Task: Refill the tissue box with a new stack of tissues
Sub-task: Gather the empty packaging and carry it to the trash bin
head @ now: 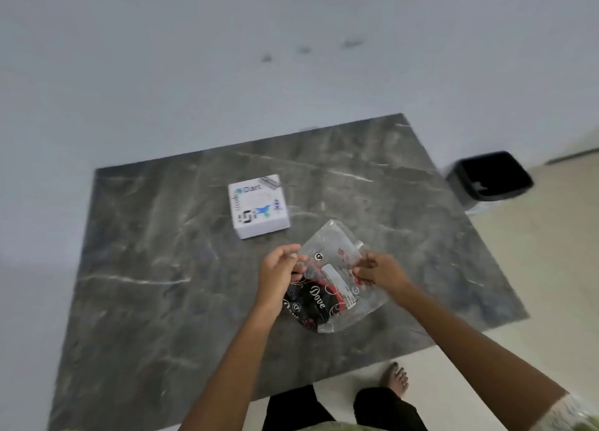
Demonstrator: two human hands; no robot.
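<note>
A white tissue box with blue print lies flat on the dark marble table, its oval top opening facing up. In front of it I hold a clear plastic tissue pack printed in black and red with the word Dove. My left hand pinches its left edge. On the pack's right edge my right hand has a pinch grip. The pack is lifted at the far end and looks partly empty and see-through there.
A black bin stands on the pale floor past the table's right edge. A white wall runs behind the table. My legs and a bare foot are at the table's near edge.
</note>
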